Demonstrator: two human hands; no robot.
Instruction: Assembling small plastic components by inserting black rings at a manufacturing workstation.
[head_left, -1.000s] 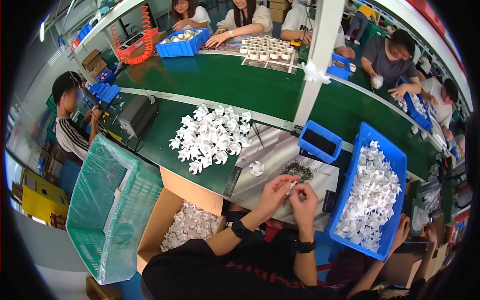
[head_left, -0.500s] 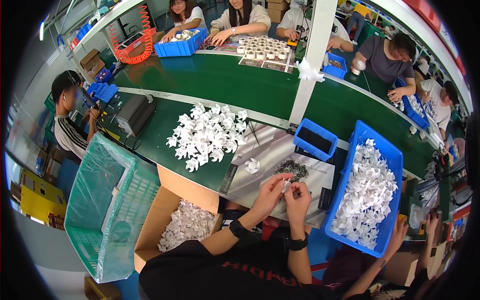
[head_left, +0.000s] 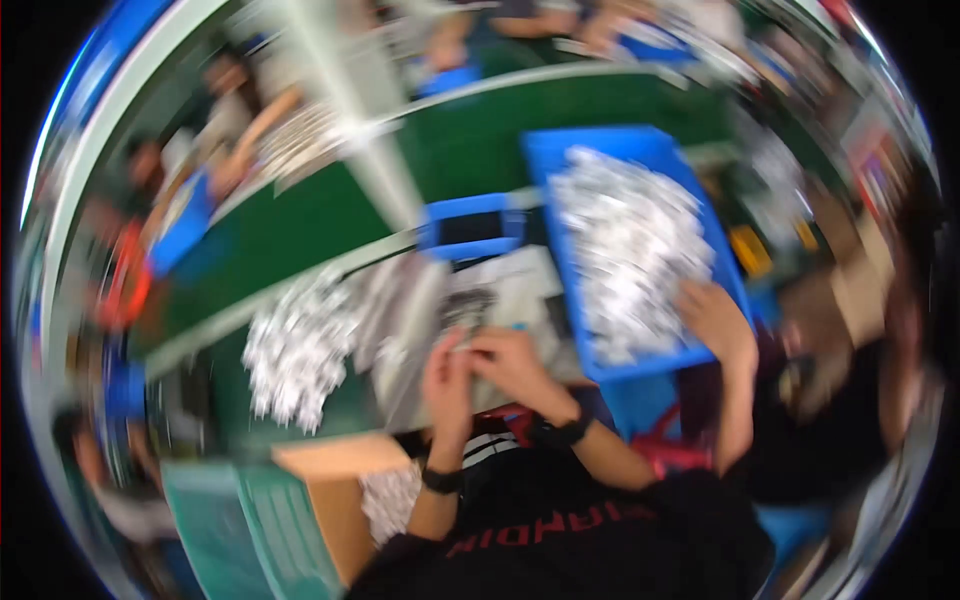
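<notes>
The view is smeared by motion. My left hand [head_left: 447, 388] and my right hand [head_left: 512, 368] meet over the printed sheet [head_left: 405, 300], fingertips pinched together. A small white plastic part [head_left: 461, 347] shows faintly between them; both hands seem closed on it. Just beyond the fingertips lies a heap of small dark pieces [head_left: 468, 303]. A loose white pinwheel-shaped part [head_left: 392, 352] rests on the sheet to the left of my left hand. Farther left is a big pile of such white parts [head_left: 300, 350] on the green table.
A large blue bin [head_left: 585, 340] full of white parts stands at right, with a co-worker's hand [head_left: 722, 325] at its edge. Behind the sheet are a small blue tray [head_left: 432, 232] and a white post [head_left: 385, 185]. A cardboard box [head_left: 335, 500] and a green crate [head_left: 235, 530] stand lower left.
The whole view has swung to the right and blurred, so the table things appear farther left. My hands stay together at the white part. The co-worker's hand has come to the bin's contents.
</notes>
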